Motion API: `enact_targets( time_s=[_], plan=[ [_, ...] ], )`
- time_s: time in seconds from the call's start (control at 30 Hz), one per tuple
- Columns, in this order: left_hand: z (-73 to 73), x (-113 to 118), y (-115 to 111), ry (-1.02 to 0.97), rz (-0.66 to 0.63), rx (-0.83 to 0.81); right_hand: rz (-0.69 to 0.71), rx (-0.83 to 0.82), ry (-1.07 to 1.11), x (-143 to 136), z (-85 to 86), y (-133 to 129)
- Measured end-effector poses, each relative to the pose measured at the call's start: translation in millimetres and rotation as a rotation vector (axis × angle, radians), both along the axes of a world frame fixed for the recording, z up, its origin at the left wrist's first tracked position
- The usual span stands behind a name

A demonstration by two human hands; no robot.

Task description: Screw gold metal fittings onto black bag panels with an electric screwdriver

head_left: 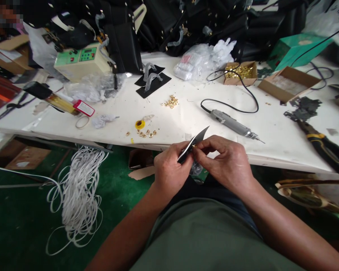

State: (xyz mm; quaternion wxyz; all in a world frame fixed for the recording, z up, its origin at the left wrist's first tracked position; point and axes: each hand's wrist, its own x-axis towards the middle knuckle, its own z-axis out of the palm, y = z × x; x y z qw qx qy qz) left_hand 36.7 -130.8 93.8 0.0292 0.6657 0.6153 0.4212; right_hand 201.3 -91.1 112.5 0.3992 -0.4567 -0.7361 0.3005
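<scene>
- Your left hand (171, 165) pinches a black piece (199, 138) above the table's (169, 131) near edge.
- Your right fingertips (197, 149) close on a small gold part (194, 145) against it.

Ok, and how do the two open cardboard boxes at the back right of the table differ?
The left box holds gold-coloured pieces; the right box holds pale, clear-looking material. The left box looks smaller and sits fairly square to the view; the right box looks wider and sits at an angle. Both are brown.
</scene>
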Motion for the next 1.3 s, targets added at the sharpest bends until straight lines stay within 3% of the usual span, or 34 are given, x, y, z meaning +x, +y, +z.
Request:
enact_targets(
  time_s=[0.23, 0.43, 0.5, 0.6, 0.73, 0.93, 1.3],
  plan=[
    [0.3, 0, -2, 0.024, -0.023, 0.015, -0.009, -0.051, -0.011, -3, 1.3, 0],
    [-4.5, 4, -5, -0.001, -0.059, 0.052, 0.112, 0.196, -0.222, 1, 1.1, 5],
    [-7.8, 7, -5, -0.044, -0.065, 0.068, 0.128, 0.171, -0.197, 3, 0.0, 7],
    [-11.7, 9, -7, -0.085, -0.084, 0.075, 0.102, 0.051, -0.073, 4, -3.9, 6],
    [-12.3, 10, -8, -0.106, -0.08, 0.039, 0.033, 0.064, 0.024, 1, -10.1, 0],
    [-9.0, 11, -11, -0.136, 0.051, 0.011, -0.097, 0.004, 0.102, -5, -11.8, -7],
    [-9.5, 11, -13, -0.048, 0.069, 0.101, -0.093, 0.213, 0.011, -12, -15.7, -14]
  ],
)
